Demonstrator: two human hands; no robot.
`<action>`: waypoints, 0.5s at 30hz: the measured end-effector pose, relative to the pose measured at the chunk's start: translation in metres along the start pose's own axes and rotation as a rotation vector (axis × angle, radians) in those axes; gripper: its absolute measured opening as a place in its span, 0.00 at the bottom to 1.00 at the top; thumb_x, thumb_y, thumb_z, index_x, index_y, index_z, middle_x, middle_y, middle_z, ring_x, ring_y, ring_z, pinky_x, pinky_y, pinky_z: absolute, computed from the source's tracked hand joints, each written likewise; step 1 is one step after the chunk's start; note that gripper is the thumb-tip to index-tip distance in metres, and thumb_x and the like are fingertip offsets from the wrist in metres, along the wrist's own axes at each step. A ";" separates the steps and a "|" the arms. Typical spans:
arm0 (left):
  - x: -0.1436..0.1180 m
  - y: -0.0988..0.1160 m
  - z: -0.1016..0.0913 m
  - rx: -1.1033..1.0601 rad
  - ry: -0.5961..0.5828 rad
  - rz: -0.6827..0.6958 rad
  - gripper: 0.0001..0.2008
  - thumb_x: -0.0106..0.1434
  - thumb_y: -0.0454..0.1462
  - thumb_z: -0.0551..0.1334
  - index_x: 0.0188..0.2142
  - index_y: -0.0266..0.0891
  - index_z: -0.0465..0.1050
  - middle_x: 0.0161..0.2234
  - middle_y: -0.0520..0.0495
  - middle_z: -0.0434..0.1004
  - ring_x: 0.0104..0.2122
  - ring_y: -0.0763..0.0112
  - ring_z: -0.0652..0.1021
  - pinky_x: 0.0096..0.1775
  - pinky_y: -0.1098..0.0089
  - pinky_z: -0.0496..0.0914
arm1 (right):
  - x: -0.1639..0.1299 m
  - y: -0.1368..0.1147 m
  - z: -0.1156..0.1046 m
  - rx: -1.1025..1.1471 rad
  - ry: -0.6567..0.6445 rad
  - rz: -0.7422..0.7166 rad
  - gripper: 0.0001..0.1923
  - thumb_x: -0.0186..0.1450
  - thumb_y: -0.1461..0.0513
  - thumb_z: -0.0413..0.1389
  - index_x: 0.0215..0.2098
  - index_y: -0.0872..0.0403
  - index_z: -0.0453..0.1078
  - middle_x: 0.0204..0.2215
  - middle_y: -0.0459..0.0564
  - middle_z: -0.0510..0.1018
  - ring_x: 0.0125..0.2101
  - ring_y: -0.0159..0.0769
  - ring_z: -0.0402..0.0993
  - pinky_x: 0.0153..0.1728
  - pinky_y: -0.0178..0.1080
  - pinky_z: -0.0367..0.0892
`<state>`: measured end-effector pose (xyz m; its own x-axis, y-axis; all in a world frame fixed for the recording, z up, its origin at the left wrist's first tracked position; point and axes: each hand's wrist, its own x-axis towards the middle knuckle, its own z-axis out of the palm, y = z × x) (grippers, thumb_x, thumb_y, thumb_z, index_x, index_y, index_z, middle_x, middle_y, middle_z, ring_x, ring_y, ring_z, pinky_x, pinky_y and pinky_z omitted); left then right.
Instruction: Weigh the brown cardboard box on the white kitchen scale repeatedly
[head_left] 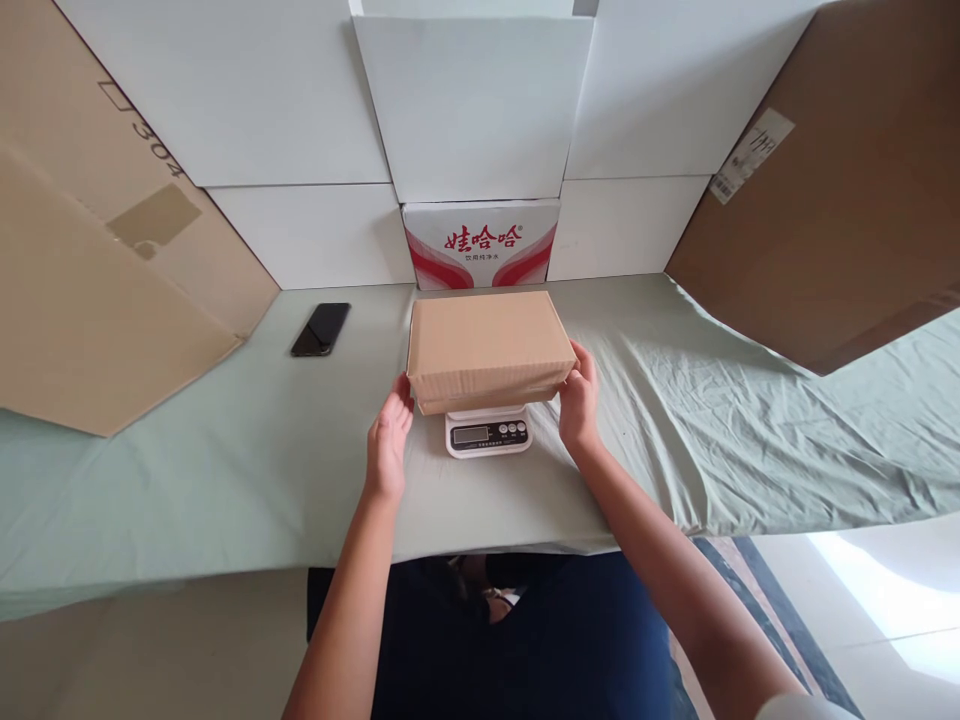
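A closed brown cardboard box (487, 335) sits on or just over a white kitchen scale (489, 440); its underside hides the weighing plate, so contact cannot be made out. The scale's dark display and round buttons show in front of the box. My left hand (388, 440) holds the box's left side near the front corner, fingers fairly straight along it. At the right front corner, my right hand (580, 400) grips the box, its fingers bent round the side and lower edge.
A black phone (322, 330) lies to the left on the pale green cloth (247, 470). Behind the scale stands a white and red carton (484, 245) against white panels (476, 110). Large cardboard sheets (150, 300) flank the left, and another brown cardboard piece (832, 200) the right.
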<state>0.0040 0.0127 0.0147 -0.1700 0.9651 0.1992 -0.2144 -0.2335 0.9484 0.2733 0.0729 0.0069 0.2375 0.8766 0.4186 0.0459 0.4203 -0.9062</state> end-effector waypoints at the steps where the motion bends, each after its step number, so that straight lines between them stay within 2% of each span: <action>1: -0.001 0.000 0.001 0.011 -0.007 -0.001 0.40 0.62 0.64 0.53 0.65 0.45 0.66 0.71 0.39 0.56 0.71 0.51 0.58 0.69 0.51 0.53 | -0.001 -0.002 0.002 0.018 0.000 0.019 0.26 0.66 0.49 0.47 0.61 0.44 0.61 0.59 0.52 0.71 0.57 0.48 0.70 0.55 0.54 0.70; 10: -0.005 -0.007 -0.003 0.076 -0.053 0.009 0.39 0.65 0.61 0.54 0.66 0.41 0.64 0.70 0.36 0.59 0.70 0.49 0.59 0.69 0.49 0.54 | -0.013 -0.022 0.014 0.064 -0.023 0.020 0.25 0.66 0.51 0.50 0.59 0.47 0.63 0.56 0.52 0.73 0.58 0.48 0.68 0.60 0.54 0.64; 15: -0.007 -0.011 -0.003 0.108 -0.059 0.026 0.38 0.65 0.60 0.56 0.66 0.40 0.64 0.69 0.36 0.60 0.71 0.49 0.58 0.70 0.50 0.51 | -0.023 -0.026 0.019 0.038 -0.087 -0.011 0.29 0.65 0.51 0.54 0.63 0.47 0.59 0.60 0.53 0.70 0.62 0.48 0.63 0.64 0.54 0.62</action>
<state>0.0046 0.0084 0.0027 -0.1166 0.9650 0.2348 -0.1053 -0.2471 0.9632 0.2478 0.0464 0.0224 0.1521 0.8881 0.4337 0.0108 0.4373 -0.8993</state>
